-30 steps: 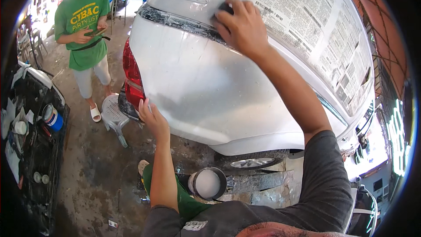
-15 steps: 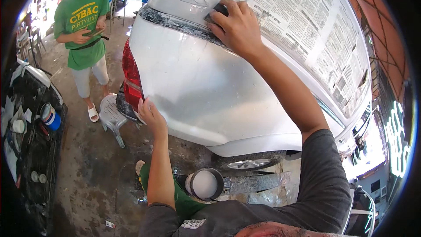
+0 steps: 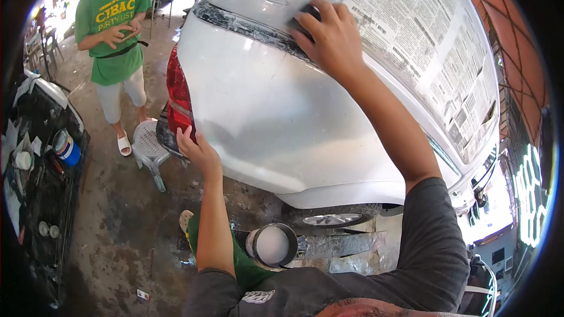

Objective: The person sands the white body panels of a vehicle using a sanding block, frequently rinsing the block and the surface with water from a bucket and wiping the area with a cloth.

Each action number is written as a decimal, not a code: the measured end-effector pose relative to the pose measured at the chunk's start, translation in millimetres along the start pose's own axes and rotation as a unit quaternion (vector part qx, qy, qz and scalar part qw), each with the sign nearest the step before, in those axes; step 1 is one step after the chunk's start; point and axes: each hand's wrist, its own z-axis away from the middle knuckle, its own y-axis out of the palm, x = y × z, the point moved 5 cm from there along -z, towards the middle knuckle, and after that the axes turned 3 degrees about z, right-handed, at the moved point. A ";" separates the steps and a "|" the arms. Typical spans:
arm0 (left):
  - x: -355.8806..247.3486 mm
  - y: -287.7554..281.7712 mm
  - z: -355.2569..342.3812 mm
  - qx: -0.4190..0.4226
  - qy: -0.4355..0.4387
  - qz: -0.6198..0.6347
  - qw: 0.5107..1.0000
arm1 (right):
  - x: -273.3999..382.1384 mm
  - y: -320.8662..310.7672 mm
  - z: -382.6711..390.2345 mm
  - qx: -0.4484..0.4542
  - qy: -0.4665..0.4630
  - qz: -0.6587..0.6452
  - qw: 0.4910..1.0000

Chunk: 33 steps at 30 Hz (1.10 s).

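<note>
My right hand (image 3: 332, 38) is closed on a black sanding block (image 3: 306, 16), slightly blurred, pressed to the white car body (image 3: 252, 94) just above the dark, wet-looking strip (image 3: 247, 30). The block is partly hidden by my fingers. Lower left, my left hand (image 3: 200, 151) rests its spread fingers on the bottom of the red tail light (image 3: 178, 97) and the panel edge, holding nothing. Newspaper (image 3: 405, 23) covers the side window to the right of my right hand.
A bucket of cloudy liquid (image 3: 272, 245) stands by my leg, near the car's wheel (image 3: 333, 219). A grey plastic stool (image 3: 150, 141) is behind the bumper. One person in a green shirt (image 3: 114, 12) stands at the far left. A dark bench (image 3: 44, 199) holds a blue can (image 3: 67, 148).
My right hand and the block have shifted slightly right in the picture. My left fingers have spread more at the tail light. The other person's hands have moved.
</note>
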 end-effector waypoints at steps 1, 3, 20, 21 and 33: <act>-2.4 0.5 0.7 0.000 -0.002 0.000 1.000 | -0.7 -2.5 7.9 0.013 -0.005 0.006 1.000; -7.2 2.9 2.0 0.020 -0.002 0.005 1.000 | -6.5 1.9 7.3 0.004 -0.005 -0.002 1.000; 24.3 -9.6 -24.7 -0.011 -0.014 -0.033 0.999 | -5.6 -0.6 7.0 0.010 -0.014 -0.015 1.000; 29.0 -13.3 -28.3 -0.024 -0.019 -0.037 0.999 | -7.4 -2.8 8.0 0.008 -0.017 -0.015 1.000; 38.3 -8.5 -32.6 -0.010 -0.038 -0.035 0.999 | -21.7 -7.3 3.1 0.032 -0.113 -0.032 0.993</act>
